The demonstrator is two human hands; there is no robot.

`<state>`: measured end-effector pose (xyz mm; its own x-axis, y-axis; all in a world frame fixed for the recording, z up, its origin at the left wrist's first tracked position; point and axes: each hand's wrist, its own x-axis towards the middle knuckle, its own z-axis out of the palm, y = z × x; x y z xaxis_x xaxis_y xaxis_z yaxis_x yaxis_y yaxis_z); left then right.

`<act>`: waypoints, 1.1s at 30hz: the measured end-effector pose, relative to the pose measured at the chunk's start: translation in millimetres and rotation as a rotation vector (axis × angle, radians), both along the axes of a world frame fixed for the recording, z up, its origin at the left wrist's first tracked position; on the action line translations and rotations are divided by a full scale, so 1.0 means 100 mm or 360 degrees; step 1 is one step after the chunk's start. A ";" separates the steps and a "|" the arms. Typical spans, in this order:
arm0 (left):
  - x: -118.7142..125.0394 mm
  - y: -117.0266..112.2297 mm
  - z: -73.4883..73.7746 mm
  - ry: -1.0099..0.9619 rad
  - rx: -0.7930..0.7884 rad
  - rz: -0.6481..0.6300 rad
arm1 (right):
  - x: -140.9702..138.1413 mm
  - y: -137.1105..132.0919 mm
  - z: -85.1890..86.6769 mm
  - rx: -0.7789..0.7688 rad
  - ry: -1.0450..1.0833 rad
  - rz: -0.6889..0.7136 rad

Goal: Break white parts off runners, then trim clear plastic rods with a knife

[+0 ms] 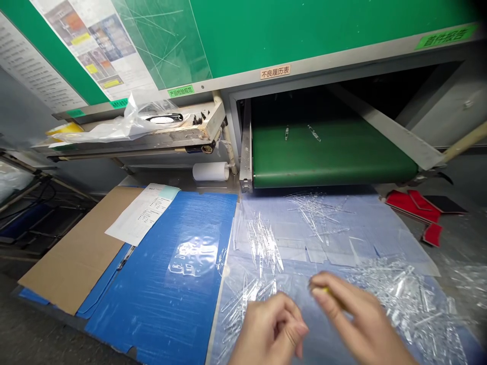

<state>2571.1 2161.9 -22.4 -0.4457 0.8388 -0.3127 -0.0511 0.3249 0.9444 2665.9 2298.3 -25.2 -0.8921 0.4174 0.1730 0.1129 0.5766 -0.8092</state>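
Green conveyor belt (327, 157): landmark, running under a green panel (304, 35)
Blue corrugated sheet (163, 284): in front of the belt, toward the left, beside a brown cardboard sheet (76, 248)
Clear plastic strips (262, 243): loose heaps on a pale blue film (365, 233), directly in front of the belt
Right hand (342, 309): narrow pinch on a small yellow piece (325, 290), in front of the belt, just above the strips
Left hand (270, 329): fingers curled narrow, just beside the strips, any held piece impossible to tell

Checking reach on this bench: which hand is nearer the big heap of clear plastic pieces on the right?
The right hand is nearer, just left of the heap of clear plastic pieces. The left hand lies farther left, beyond the right hand.
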 end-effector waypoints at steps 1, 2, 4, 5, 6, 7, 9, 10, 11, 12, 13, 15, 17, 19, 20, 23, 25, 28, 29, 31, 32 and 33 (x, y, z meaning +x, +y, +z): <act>0.02 -0.01 -0.05 -0.0060 -0.0036 -0.0042 | 0.02 0.04 0.01 -0.0021 0.0014 -0.0194; 0.03 -0.02 -0.09 -0.0093 -0.0085 -0.0056 | 0.04 0.09 0.01 -0.0029 0.0003 -0.0363; 0.03 -0.06 -0.19 -0.0022 -0.0188 0.0014 | 0.07 0.21 -0.01 0.0009 -0.0078 -0.0490; 0.00 -0.09 -0.25 0.0078 -0.0229 0.0068 | 0.06 0.27 -0.05 0.0048 -0.0142 -0.0462; -0.04 -0.13 -0.30 0.0199 -0.0268 0.0115 | 0.04 0.35 -0.09 0.0097 -0.0229 -0.0412; -0.09 -0.17 -0.36 0.0339 -0.0313 0.0147 | 0.01 0.43 -0.15 0.0172 -0.0356 -0.0360; -0.22 -0.26 -0.49 0.0665 -0.0472 0.0164 | -0.11 0.63 -0.28 0.0368 -0.0667 -0.0319; -0.28 -0.30 -0.56 0.0850 -0.0627 0.0145 | -0.19 0.74 -0.35 0.0491 -0.0832 -0.0321; -0.34 -0.34 -0.63 0.1024 -0.0814 0.0113 | -0.28 0.84 -0.41 0.0556 -0.0928 -0.0343; -0.38 -0.37 -0.68 0.1157 -0.0983 0.0084 | -0.37 0.94 -0.48 0.0599 -0.0996 -0.0373; -0.42 -0.39 -0.73 0.1251 -0.1116 0.0055 | -0.47 1.03 -0.53 0.0623 -0.1050 -0.0403; -0.46 -0.40 -0.80 0.1328 -0.1243 0.0013 | -0.66 1.17 -0.64 0.0637 -0.1119 -0.0442; -0.46 -0.39 -0.83 0.1332 -0.1249 -0.0031 | -0.83 1.24 -0.72 0.0622 -0.1165 -0.0463; -0.44 -0.36 -0.85 0.1337 -0.1252 -0.0087 | -0.96 1.27 -0.80 0.0565 -0.1188 -0.0474; -0.43 -0.36 -0.86 0.1337 -0.1255 -0.0113 | -1.01 1.28 -0.82 0.0522 -0.1187 -0.0476; -0.41 -0.36 -0.88 0.1327 -0.1246 -0.0174 | -1.06 1.30 -0.83 0.0343 -0.1136 -0.0478; -0.41 -0.38 -0.87 0.1316 -0.1236 -0.0187 | -1.03 1.31 -0.77 0.0186 -0.1061 -0.0473; -0.40 -0.35 -0.78 0.1312 -0.1184 -0.0129 | -0.89 1.22 -0.58 -0.0134 -0.0873 -0.0378; -0.39 -0.32 -0.73 0.1258 -0.1055 -0.0087 | -0.83 1.15 -0.50 -0.0272 -0.0795 -0.0301; -0.35 -0.22 -0.58 0.0937 -0.0612 0.0010 | -0.71 0.95 -0.36 -0.0588 -0.0641 -0.0075; -0.32 -0.15 -0.50 0.0659 -0.0352 0.0051 | -0.64 0.83 -0.29 -0.0752 -0.0579 0.0048; -0.29 -0.08 -0.41 0.0305 -0.0161 0.0080 | -0.59 0.70 -0.24 -0.0903 -0.0529 0.0159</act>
